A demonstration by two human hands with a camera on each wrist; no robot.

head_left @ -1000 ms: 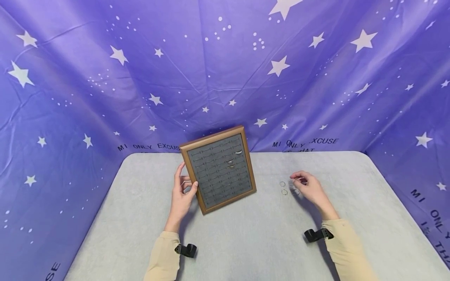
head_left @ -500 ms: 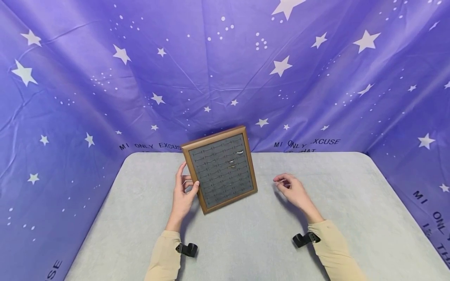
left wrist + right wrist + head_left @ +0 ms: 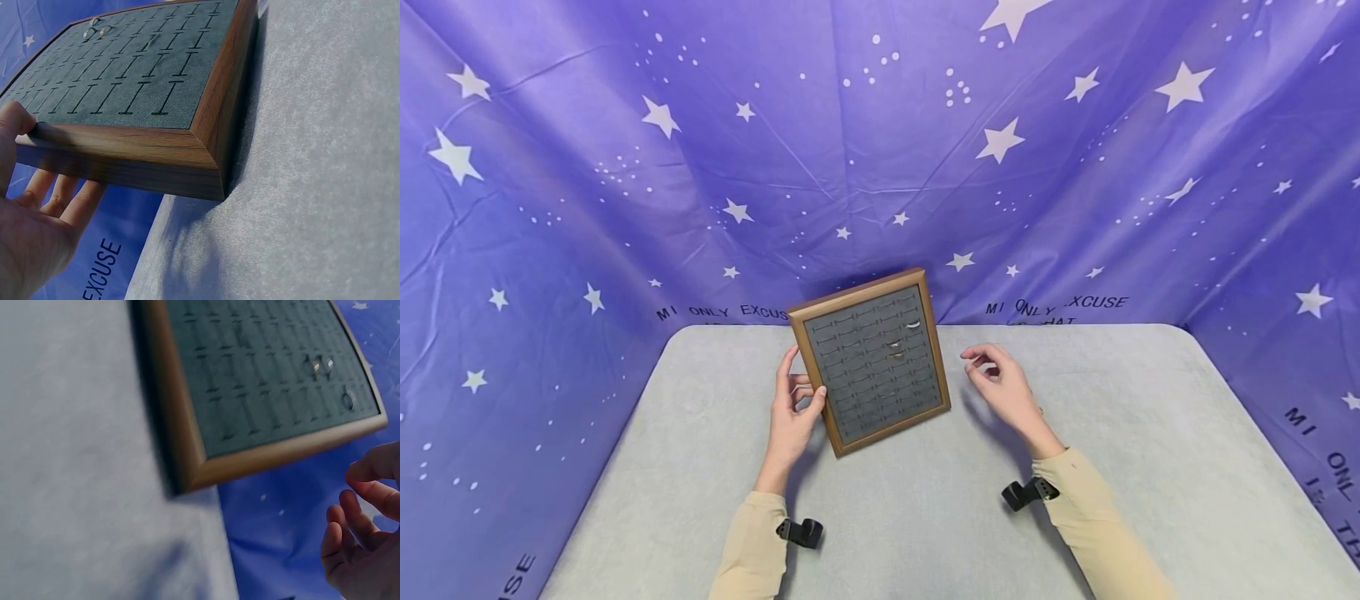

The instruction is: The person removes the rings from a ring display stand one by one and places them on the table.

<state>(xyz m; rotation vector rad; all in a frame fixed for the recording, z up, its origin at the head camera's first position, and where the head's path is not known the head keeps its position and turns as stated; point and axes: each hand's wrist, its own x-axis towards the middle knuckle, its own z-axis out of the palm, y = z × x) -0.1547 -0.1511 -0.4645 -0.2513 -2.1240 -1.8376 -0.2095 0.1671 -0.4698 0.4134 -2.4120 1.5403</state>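
Note:
A wooden-framed ring display tray (image 3: 880, 367) with rows of slots in dark padding stands tilted up on the table. My left hand (image 3: 793, 421) grips its left side, thumb on the front of the frame and fingers behind, as the left wrist view shows. Three rings sit in slots toward the upper right; one is a silver ring (image 3: 349, 399), another a gold-toned ring (image 3: 315, 367). My right hand (image 3: 1003, 390) is just right of the tray, apart from it. Its thumb and index finger pinch a small ring, hidden between the fingertips; the other fingers curl loosely.
The grey table (image 3: 910, 517) reaches back to a purple star-patterned cloth (image 3: 850, 125), which also hangs at both sides. Each wrist carries a black camera (image 3: 801, 533). The loose rings on the table are mostly hidden behind my right hand and wrist.
My right hand has moved left from the loose rings toward the tray's right side, thumb and index finger kept together. The left hand and tray stay nearly still.

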